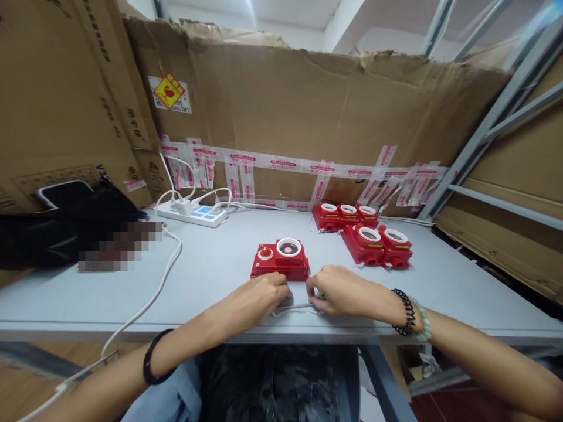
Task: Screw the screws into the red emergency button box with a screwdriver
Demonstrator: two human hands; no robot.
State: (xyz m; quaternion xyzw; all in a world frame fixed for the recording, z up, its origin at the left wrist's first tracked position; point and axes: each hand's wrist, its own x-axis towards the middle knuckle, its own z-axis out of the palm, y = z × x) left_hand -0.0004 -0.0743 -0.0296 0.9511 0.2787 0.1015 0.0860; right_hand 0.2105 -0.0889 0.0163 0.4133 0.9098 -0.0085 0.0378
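Note:
A red box-shaped device [281, 266] with a round white-ringed window and a red knob lies on the pale table, just beyond my hands. My left hand [269, 291] is curled at its front edge, fingers pressed together; what they hold, if anything, is hidden. My right hand [332, 291] is closed in a pinch at the device's front right corner, round a small yellowish thing mostly covered by the fingers. A thin grey-white strand [297, 307] lies between both hands, near the table's front edge.
Several red devices with white rings [373, 246] stand at the back right. A white power strip [193, 212] with plugs sits at the back left, its cable [162, 281] running over the front edge. A black bag [65, 225] with a phone [65, 192] is at far left. Cardboard walls [281, 105] enclose the table.

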